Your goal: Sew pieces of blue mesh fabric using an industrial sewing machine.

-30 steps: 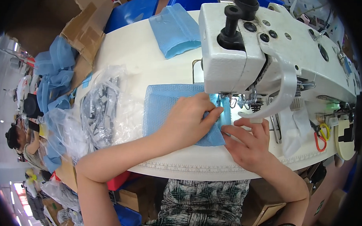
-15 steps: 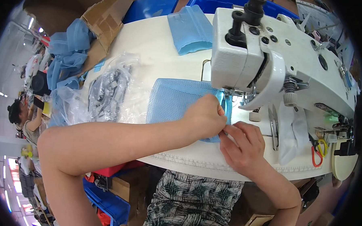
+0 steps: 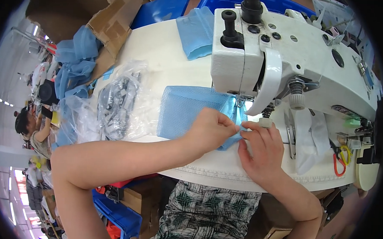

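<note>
A blue mesh piece (image 3: 181,108) lies flat on the white table, its right edge running under the needle area of a white sewing machine (image 3: 234,70). My left hand (image 3: 210,128) pinches that right edge just in front of the presser foot, thumb and index finger together. Close beside it, my right hand (image 3: 260,150) pinches the same edge, its fingertips almost meeting the left ones. Between the hands and the needle the fabric is gathered into a fold, lit by the machine's lamp. The exact spot under the fingertips is hidden.
Another blue mesh piece (image 3: 195,34) lies behind. Left are a clear plastic bag of grey parts (image 3: 119,103), blue fabric (image 3: 76,59) and a cardboard box (image 3: 112,22). Right are tweezers (image 3: 290,139), white cloth (image 3: 311,142) and red-and-yellow scissors (image 3: 340,162). Another person (image 3: 33,127) sits far left.
My left hand has turned from a closed curl to a flatter pinch, slightly lower. The fabric edge by the needle now shows a wider fold. The whole view has shifted slightly.
</note>
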`<state>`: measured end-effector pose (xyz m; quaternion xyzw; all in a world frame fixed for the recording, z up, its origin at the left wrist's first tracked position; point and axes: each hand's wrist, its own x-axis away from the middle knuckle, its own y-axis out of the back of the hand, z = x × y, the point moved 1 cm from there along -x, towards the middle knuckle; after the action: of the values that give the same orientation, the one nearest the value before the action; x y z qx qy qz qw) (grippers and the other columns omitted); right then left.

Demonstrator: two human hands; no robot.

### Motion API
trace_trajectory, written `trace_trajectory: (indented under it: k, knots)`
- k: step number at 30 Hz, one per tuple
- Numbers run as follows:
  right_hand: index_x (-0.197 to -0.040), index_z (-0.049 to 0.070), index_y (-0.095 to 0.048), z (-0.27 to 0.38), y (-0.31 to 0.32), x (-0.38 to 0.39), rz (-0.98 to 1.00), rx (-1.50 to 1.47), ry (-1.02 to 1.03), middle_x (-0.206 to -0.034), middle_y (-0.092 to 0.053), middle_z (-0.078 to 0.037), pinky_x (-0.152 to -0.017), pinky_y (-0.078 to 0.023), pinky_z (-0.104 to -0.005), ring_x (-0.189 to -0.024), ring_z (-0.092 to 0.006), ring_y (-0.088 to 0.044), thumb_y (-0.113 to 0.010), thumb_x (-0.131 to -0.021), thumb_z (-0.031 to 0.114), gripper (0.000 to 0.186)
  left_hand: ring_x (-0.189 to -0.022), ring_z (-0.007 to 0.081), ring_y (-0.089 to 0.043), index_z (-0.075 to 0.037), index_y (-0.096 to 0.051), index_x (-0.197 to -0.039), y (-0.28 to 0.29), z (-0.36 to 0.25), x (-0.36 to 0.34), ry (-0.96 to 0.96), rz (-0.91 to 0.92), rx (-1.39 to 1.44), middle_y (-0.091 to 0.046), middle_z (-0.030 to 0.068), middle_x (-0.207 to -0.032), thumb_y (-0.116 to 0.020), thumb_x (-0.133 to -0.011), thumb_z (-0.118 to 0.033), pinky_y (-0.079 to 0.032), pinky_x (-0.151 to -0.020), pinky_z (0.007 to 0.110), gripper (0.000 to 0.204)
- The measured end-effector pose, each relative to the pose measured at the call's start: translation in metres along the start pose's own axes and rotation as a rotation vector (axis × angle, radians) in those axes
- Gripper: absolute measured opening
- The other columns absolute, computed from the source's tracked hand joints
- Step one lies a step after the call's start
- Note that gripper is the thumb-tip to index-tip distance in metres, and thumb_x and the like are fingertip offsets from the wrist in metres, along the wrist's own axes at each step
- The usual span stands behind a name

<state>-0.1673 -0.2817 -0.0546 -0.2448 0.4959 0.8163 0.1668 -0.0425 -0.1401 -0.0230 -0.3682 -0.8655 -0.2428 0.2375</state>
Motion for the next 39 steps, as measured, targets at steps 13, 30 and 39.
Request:
trace_trajectory:
  k: [13, 30, 39]
  knots:
    - [-0.099, 0.005, -0.064, 0.0, -0.001, -0.001, -0.034, -0.057, -0.016, -0.106, -0.067, -0.011, -0.075, -0.051, -0.0416, -0.099, -0.0342, -0.062, -0.073, -0.072, -0.001, 0.03, -0.055, 0.0075, -0.053, 0.001, -0.073, -0.074, -0.002, 0.007, -0.015, -0.051, -0.061, 0.032, -0.064, 0.0024, -0.065, -0.083, -0.087, -0.018, -0.039, -0.047, 0.029, 0.025]
    - [-0.108, 0.01, -0.063, -0.008, -0.005, -0.007, 0.173, -0.088, -0.103, -0.125, -0.074, -0.004, -0.082, -0.036, -0.0424, -0.086, -0.0223, -0.065, -0.064, -0.076, -0.002, 0.034, -0.053, 0.0121, -0.058, -0.004, -0.077, -0.069, 0.004, 0.006, -0.023, -0.059, 0.004, -0.228, -0.066, 0.0062, -0.061, -0.084, -0.082, -0.025, -0.046, -0.052, 0.032, 0.026]
    - [-0.097, 0.008, -0.064, -0.01, -0.001, 0.001, 0.204, -0.09, -0.038, -0.103, -0.074, -0.003, -0.086, -0.04, -0.0461, -0.087, -0.0307, -0.056, -0.068, -0.076, 0.002, 0.023, -0.083, 0.0256, -0.064, -0.006, -0.076, -0.088, 0.017, -0.005, 0.0, -0.602, -0.133, -0.662, -0.071, 0.0071, -0.095, -0.076, -0.089, -0.021, -0.049, -0.075, 0.04, 0.014]
